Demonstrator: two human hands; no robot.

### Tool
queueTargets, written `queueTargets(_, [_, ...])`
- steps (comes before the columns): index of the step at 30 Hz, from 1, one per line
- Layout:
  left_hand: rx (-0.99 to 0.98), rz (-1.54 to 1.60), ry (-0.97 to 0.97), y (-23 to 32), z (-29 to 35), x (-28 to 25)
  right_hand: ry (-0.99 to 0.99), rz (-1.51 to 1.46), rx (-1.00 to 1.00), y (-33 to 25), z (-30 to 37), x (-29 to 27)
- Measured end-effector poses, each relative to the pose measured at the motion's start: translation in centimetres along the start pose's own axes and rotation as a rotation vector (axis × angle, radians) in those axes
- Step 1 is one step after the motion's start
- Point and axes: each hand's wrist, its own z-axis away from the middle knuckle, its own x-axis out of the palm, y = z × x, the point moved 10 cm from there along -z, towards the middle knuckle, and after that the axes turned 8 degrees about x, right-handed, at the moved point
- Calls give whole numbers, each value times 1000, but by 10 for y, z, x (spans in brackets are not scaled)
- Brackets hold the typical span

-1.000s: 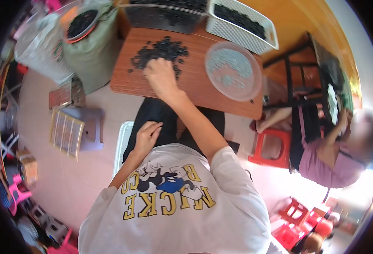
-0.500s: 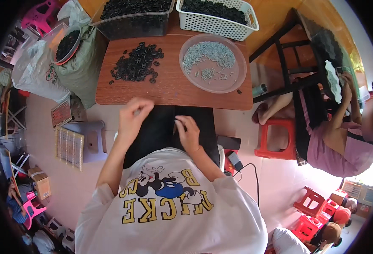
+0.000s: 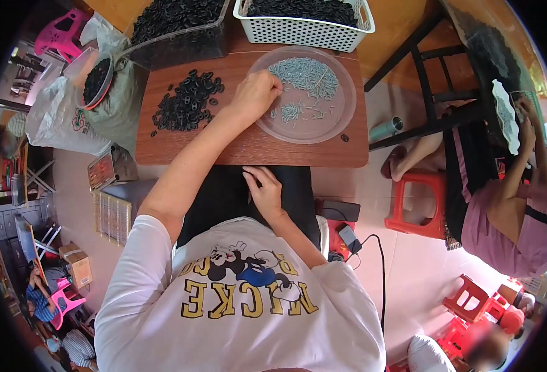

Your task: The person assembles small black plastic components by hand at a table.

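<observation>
My left hand (image 3: 255,96) reaches over the table to a round clear plastic dish (image 3: 298,137), its fingers pinched together at the dish's left side. Whatever lies between those fingertips is too small to make out. In the dish are many small grey-blue screw-like pieces (image 3: 307,71), a large heap at the far side and a smaller one nearer me. My right hand (image 3: 264,189) stays over my lap by the table's near edge, thumb and fingers drawn together; their contents cannot be made out. Left of the dish lies a pile of small black oval pieces (image 3: 186,102).
A clear bin (image 3: 180,46) and a white perforated basket (image 3: 301,32), both full of black pieces, stand at the far edge of the brown table (image 3: 224,146). Sacks (image 3: 59,118) stand at the left. A person (image 3: 503,217) works at the right, beside a red stool (image 3: 417,204).
My left hand has moved from the near table edge, forward and right, to the dish. My right hand has shifted slightly left. The view has shifted a little.
</observation>
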Motion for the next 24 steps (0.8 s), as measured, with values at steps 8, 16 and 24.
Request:
queueTargets(8, [107, -146, 21, -3, -9, 20, -32, -11, -10, -2, -4, -1])
queueTargets(16, [359, -83, 45, 22, -2, 17, -53, -5, -46, -8, -2, -2])
queueTargets(24, [75, 353, 127, -6, 5, -23, -133, -35, 37, -13, 2, -1])
